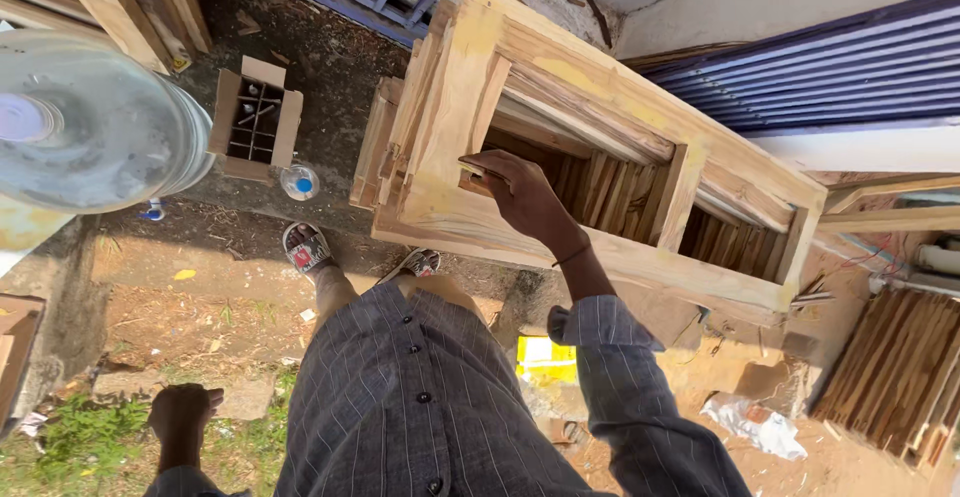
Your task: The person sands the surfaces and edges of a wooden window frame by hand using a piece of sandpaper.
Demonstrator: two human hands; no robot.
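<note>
Right hand (520,192) reaches forward, fingers curled over the inner edge of the left opening of the wooden frame (600,147), gripping that edge; left hand (183,412) hangs low at bottom left, loosely closed, holding nothing, over a grass patch (85,437). Frame is one large unfinished pale-wood unit, tilted, resting on the ground ahead of the person; two openings visible, divided by one upright post, slats showing behind them. One big clear water jug (90,122) fills the upper left, seen top-down. One stack of wooden slats (895,372) leans at far right, well apart from the frame. One open cardboard box (255,122) with dividers sits on the ground left of the frame, small metal parts inside, count not readable. One crumpled white plastic bag (755,425) on the dirt lower right. One yellow packet (545,359) between the torso and the right sleeve. Two sandalled feet (308,249) near the frame base. One small clear container with a blue lid (300,182) just beside the box
</note>
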